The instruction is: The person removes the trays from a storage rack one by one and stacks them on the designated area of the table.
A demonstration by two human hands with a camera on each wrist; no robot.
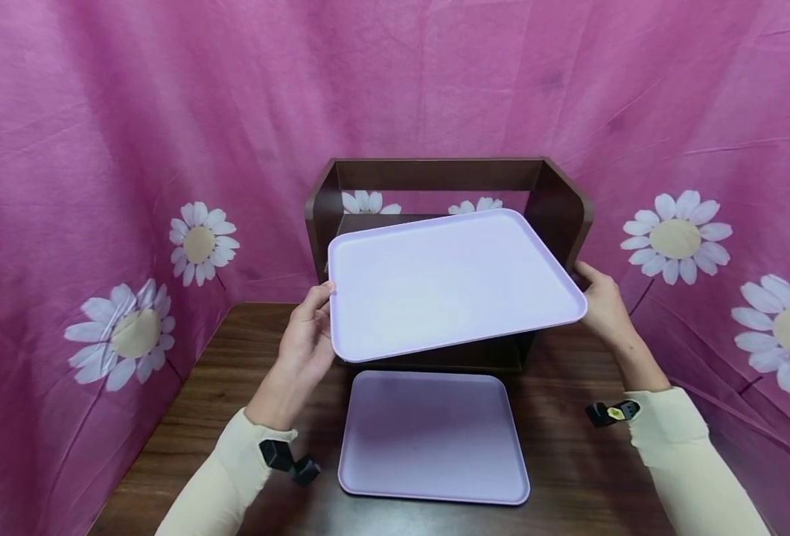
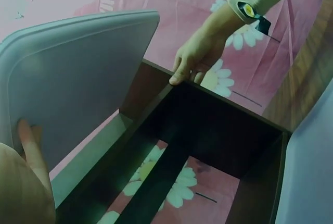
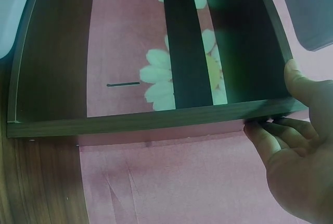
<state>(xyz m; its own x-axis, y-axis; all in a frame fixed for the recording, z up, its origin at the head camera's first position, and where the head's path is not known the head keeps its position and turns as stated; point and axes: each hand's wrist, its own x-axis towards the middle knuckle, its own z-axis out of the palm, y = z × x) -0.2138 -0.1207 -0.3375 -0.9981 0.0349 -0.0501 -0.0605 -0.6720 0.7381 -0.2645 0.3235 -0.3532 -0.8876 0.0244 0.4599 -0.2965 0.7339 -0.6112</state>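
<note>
A pale lilac tray [image 1: 448, 286] hangs tilted in front of a dark brown wooden shelf [image 1: 435, 175]. My left hand [image 1: 310, 331] grips the tray by its left edge; in the left wrist view the tray's underside [image 2: 78, 73] faces the camera, with fingers [image 2: 32, 148] against it. At the shelf's right side panel, my right hand [image 1: 602, 301] pinches the panel's edge. The right wrist view shows that hand [image 3: 291, 151] with its thumb on the front edge and its fingers on the outer face. The held tray hides much of the shelf's front.
A second lilac tray [image 1: 435, 439] lies flat on the brown wooden table [image 1: 187, 447], just in front of the shelf. Behind and around the table hangs a pink curtain [image 1: 435, 82] with white daisies. The shelf has open gaps at its back.
</note>
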